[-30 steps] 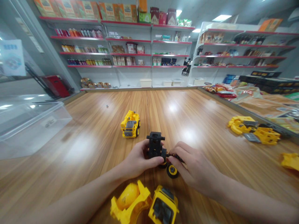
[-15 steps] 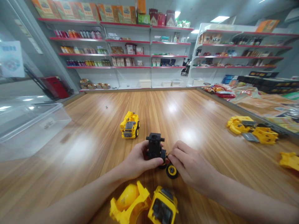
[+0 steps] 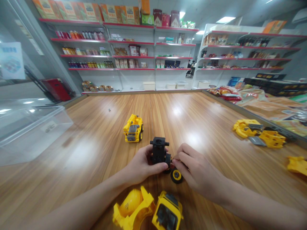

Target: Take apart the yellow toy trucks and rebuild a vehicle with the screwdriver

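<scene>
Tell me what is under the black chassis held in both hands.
Below the black chassis, a yellow-hubbed wheel shows at its near right end, over the wooden table. The left hand and right hand cover the rest of the underside, so nothing more can be seen there.

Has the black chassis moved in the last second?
No: the chassis stays put, just right of and nearer than the yellow truck.
</scene>
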### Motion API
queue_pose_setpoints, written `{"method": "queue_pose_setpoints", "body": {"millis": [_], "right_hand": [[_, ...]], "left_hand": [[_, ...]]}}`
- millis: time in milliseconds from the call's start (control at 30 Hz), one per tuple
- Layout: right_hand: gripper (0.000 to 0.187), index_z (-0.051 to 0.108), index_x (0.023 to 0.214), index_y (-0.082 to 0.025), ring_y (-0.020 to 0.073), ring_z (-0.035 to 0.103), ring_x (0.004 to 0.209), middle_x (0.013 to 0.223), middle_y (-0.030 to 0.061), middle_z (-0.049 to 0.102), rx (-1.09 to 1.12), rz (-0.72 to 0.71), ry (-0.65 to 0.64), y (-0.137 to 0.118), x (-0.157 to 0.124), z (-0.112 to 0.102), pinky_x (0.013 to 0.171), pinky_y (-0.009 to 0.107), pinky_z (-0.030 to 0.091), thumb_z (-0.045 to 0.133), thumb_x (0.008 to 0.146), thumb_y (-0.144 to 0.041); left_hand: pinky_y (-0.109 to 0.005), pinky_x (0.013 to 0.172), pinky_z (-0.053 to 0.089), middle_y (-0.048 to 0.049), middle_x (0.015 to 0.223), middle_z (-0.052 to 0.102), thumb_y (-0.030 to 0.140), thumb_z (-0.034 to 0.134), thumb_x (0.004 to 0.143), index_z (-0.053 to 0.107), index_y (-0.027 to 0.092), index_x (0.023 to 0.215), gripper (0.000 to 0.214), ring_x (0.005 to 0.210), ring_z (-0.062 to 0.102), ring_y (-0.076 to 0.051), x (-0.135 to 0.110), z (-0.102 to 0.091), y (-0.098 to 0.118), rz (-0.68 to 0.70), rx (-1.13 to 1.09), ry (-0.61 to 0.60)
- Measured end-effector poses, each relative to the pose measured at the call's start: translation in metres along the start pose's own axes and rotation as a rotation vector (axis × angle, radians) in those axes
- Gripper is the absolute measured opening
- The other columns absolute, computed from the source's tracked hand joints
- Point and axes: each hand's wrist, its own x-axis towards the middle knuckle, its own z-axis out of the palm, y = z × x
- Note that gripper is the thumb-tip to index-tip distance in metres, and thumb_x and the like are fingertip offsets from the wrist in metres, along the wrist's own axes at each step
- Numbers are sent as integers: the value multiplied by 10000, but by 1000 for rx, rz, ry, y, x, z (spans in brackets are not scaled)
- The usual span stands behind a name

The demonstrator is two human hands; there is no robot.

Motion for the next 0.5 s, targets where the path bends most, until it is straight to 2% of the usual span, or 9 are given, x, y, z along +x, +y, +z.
{"method": "queue_pose_setpoints", "body": {"millis": [300,500], "right_hand": [[218,608,871,-144,159,537,743,886,57,511,-101,-95,16,4,-1,-2,656,309,446,424,984,-179],[253,583,824,-155,141,511,657,862,50,519,-241,-37,-65,3,0,-2,586,303,403,393,988,-188]], "left_hand": [[-323,902,510,-51,1077,666,219,792,736,612,184,1118,423,982,637,-184,-1,-2,-3,25,14,-7],[-325,858,529,-59,1059,670,225,795,731,608,172,1117,432,953,649,-195,-1,-1,0,19,-8,-12]]}}
